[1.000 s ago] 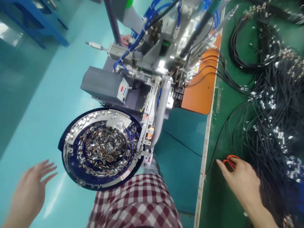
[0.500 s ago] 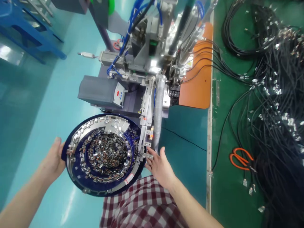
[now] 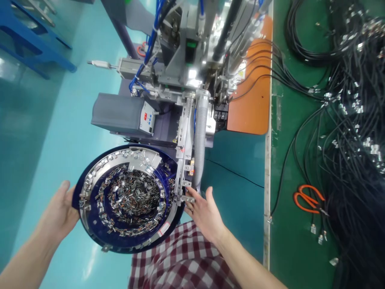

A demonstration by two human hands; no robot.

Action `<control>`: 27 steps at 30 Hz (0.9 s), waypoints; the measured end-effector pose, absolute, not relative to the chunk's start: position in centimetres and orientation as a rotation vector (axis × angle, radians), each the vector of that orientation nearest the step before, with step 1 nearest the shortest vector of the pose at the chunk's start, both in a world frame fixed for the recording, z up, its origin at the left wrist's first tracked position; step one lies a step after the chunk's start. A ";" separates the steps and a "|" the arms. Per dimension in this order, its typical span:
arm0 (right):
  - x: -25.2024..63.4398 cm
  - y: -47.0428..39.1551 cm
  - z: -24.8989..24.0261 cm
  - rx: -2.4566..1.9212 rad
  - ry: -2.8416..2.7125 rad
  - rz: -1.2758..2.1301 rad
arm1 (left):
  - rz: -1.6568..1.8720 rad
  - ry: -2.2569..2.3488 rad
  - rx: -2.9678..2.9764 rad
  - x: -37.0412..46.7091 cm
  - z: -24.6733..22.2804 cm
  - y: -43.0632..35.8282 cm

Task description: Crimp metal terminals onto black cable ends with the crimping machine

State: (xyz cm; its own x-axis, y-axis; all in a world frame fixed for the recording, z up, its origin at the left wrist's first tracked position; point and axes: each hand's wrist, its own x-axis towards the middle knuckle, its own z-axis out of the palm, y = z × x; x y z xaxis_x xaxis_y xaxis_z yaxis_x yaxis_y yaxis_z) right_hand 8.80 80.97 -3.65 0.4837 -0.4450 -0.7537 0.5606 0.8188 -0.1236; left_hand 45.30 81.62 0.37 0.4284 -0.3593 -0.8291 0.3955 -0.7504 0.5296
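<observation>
A dark blue vibratory bowl feeder [image 3: 104, 224] holds a heap of small metal terminals [image 3: 136, 196], and more of them line its spiral track. My left hand [image 3: 60, 210] grips the bowl's left side, thumb raised and fingertips hidden behind the rim. On the opposite side my right hand [image 3: 206, 212] holds the bowl near the metal outlet track [image 3: 184, 148]. Its thumb points up, away from the rim, and its fingers reach in beside the small metal brackets. The bowl sits between both hands.
A grey control box [image 3: 117, 114] stands behind the bowl. A ribbed grey hose [image 3: 200, 140] runs beside the track to the crimping machine [image 3: 177, 60]. On the green table to the right lie orange-handled scissors [image 3: 308, 198] and many black cables [image 3: 355, 192]. An orange plate [image 3: 249, 112] adjoins the table.
The view has shifted slightly, so the machine appears a little higher and the bowl a little farther left. Both hands stay at the bowl's sides.
</observation>
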 end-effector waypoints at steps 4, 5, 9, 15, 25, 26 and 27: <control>8.8 80.9 -3.6 0.143 0.872 -0.615 | -1.379 0.073 1.986 45.0 0.8 81.2; 8.8 80.9 -3.5 0.143 0.874 -0.613 | -1.371 0.090 1.990 44.8 0.9 81.1; 8.8 80.9 -3.5 0.130 0.873 -0.612 | -1.342 0.150 2.000 44.2 1.4 80.6; 8.9 80.7 -3.3 0.106 0.870 -0.609 | -1.327 0.179 2.005 43.7 1.8 80.1; 8.9 80.6 -3.1 0.111 0.878 -0.597 | -1.330 0.162 2.021 44.1 1.5 80.5; 8.9 80.6 -3.1 0.112 0.876 -0.597 | -1.326 0.158 2.026 44.1 1.6 80.4; 8.9 80.6 -3.1 0.116 0.876 -0.597 | -1.325 0.157 2.030 44.0 1.6 80.4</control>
State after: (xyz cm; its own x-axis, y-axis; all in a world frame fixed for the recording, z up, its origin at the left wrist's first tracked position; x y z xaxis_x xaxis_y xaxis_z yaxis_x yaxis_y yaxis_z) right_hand 8.88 80.57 -3.10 0.4895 -0.4445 -0.7502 0.5365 0.8317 -0.1428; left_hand 44.00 80.39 1.60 0.4698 -0.2618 -0.8431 0.4510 -0.7498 0.4842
